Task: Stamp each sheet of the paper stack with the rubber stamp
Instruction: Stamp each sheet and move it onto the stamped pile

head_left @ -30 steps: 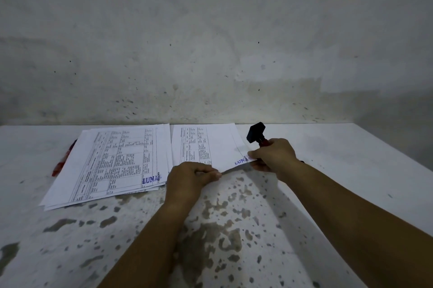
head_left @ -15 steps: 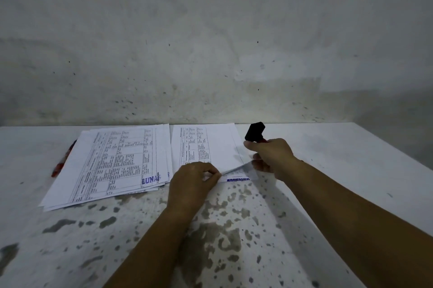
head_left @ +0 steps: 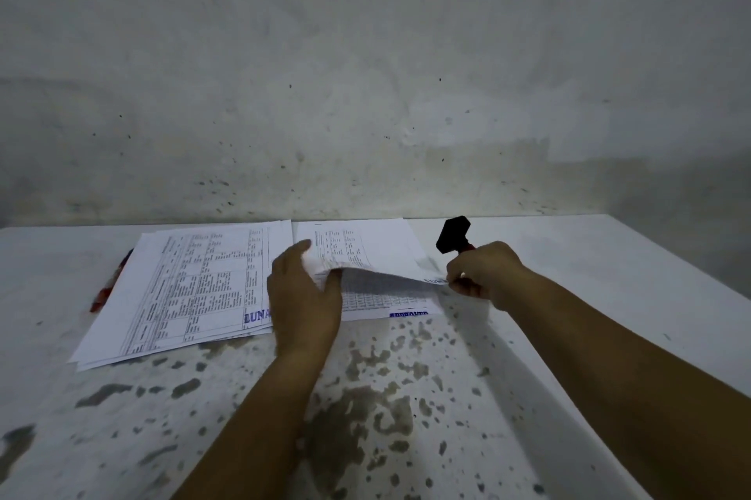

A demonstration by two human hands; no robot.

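- Two piles are sitting side by side on the table (head_left: 569, 337): the stamped pile (head_left: 195, 288) is lying to the left and the right-hand paper stack (head_left: 365, 247) is straight ahead of you, long axis running away from you.
- Your left hand (head_left: 302, 296) is peeling the top sheet (head_left: 386, 282) up by its near-left corner, fingers curled under it; it's the nearer hand for carrying that sheet left.
- Your right hand (head_left: 483, 272) is pinching the sheet's near-right corner while gripping the rubber stamp (head_left: 453, 235), black end tilting up.
- Compared with half a second ago, the sheet is lifting higher, uncovering more of the sheet beneath.
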